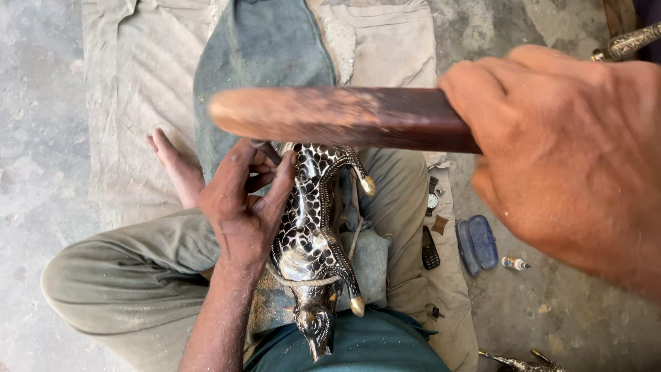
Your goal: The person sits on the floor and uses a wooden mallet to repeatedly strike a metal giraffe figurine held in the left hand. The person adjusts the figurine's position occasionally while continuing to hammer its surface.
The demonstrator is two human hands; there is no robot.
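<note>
Nearest to us, at the bottom edge, the head of a dark metal animal figure (311, 234) points toward us, its muzzle partly cut off against our teal shirt hem (358, 348). The figure lies along our lap, patterned in black and silver, with brass-tipped legs jutting to the right and a rope (310, 281) looped round its neck.

Our left hand (241, 207) rests on the figure's left flank. Its fingers (279, 186) are curled partway closed around a small dark tool (265, 148), pinching it against the metal near the far end of the body; the tool's tip is hidden behind the wooden piece, so we cannot say exactly where it meets the surface.

To the right, close to the camera and large, our right hand (571, 151) is closed tight around the end of a dark wooden mallet (337, 117), which lies crosswise above the figure, blurred, its rounded pale end pointing left. The wrist runs out of view at the right edge.

On the floor to the right of our knee lie a small black phone (429, 249), a blue case (476, 242) and a little bottle (515, 263). Farther off, our bare foot (175, 169) lies on a grey cloth (124, 103) spread over the concrete. An ornate metal piece (630, 41) is cut off at the far right corner, hard to identify.
</note>
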